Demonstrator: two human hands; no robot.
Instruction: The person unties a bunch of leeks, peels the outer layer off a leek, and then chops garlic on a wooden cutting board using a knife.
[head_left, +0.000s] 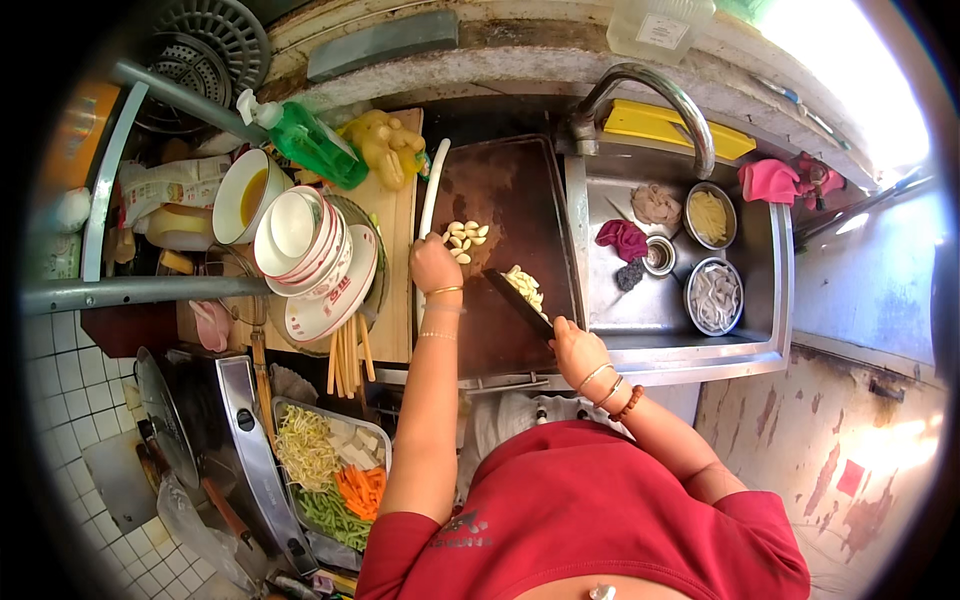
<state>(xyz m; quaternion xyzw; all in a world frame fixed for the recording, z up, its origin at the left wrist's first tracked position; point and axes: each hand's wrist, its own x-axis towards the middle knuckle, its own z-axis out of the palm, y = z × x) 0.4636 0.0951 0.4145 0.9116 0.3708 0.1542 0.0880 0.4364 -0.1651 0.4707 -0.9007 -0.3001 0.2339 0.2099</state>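
Observation:
My right hand grips the handle end of a dark-bladed kitchen knife, whose blade lies along the left side of a pile of sliced garlic on a dark brown cutting board. My left hand rests at the board's left edge, closed over or against a long white rod-like thing; whether it grips this is hard to tell. Whole peeled garlic cloves lie just right of the left hand, apart from the slices.
Right: a steel sink with bowls and cloths, under a curved faucet. Left: stacked bowls, chopsticks, a green spray bottle and ginger. Lower left: a tray of cut vegetables beside a stove.

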